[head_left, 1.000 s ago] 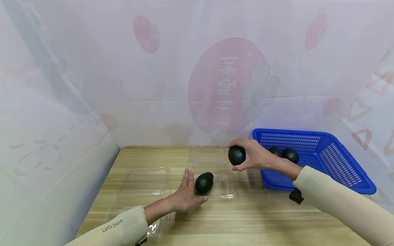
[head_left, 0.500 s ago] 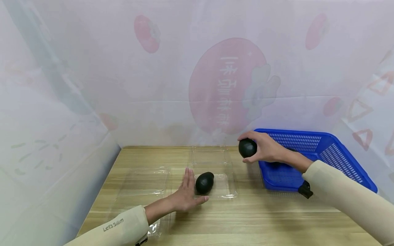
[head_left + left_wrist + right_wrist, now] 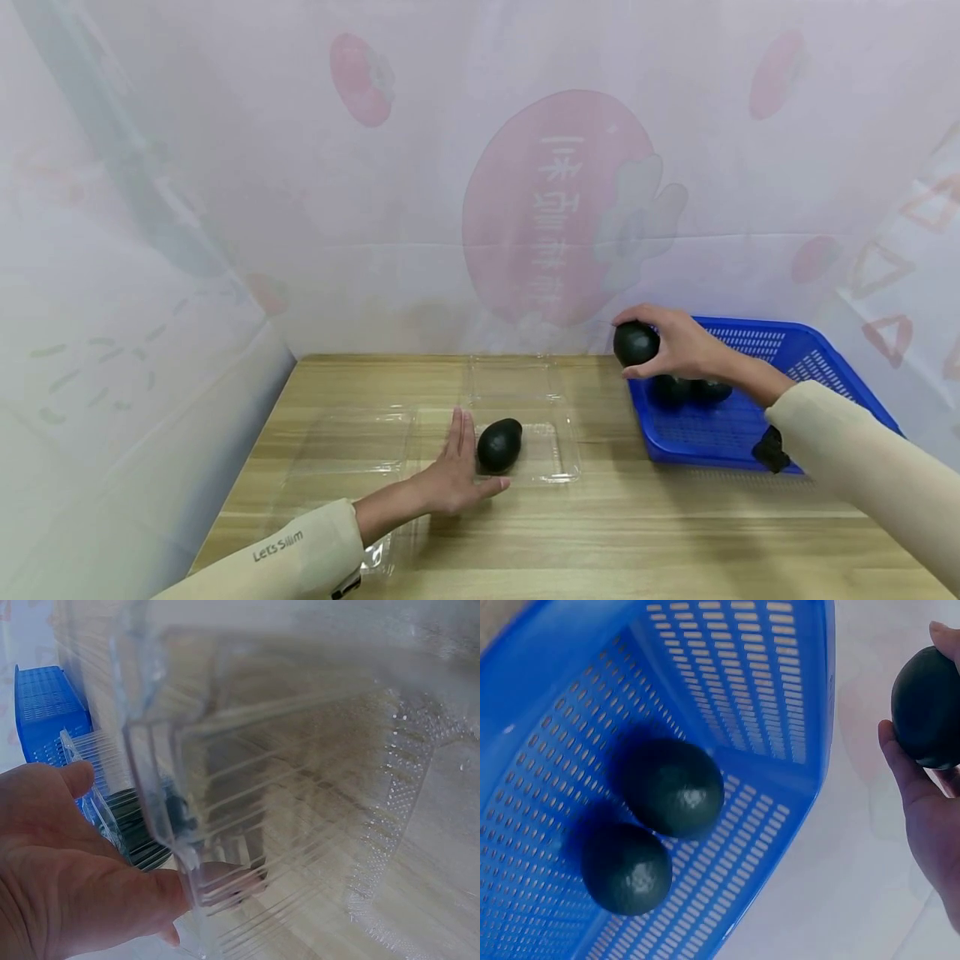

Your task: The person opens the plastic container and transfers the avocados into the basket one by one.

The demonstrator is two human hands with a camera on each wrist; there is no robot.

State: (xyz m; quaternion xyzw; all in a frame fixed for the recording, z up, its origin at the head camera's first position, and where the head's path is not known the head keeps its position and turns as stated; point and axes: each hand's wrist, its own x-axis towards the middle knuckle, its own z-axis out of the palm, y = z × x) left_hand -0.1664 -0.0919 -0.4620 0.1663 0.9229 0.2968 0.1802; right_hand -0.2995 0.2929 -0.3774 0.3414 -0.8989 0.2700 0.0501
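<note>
My right hand (image 3: 678,343) grips a dark green avocado (image 3: 636,343) between thumb and fingers, above the back left corner of the blue basket (image 3: 720,454). In the right wrist view, this avocado (image 3: 928,709) is outside the basket rim, and two more avocados (image 3: 673,787) lie inside. My left hand (image 3: 450,483) has its fingers extended along the left side of a clear plastic clamshell box (image 3: 542,454). One avocado (image 3: 499,446) lies in that box, between the left thumb and fingers. The left wrist view shows this avocado (image 3: 135,829) partly hidden behind plastic.
More clear plastic packaging (image 3: 345,442) lies on the wooden table (image 3: 600,542) at the left, partly under the left forearm. Behind the table hangs a printed cloth (image 3: 397,200). The clamshell's lid (image 3: 512,377) lies folded back toward it.
My right hand has moved right and slightly up with the avocado, from near the clamshell to the basket's back left corner. My left hand stays in place beside the box.
</note>
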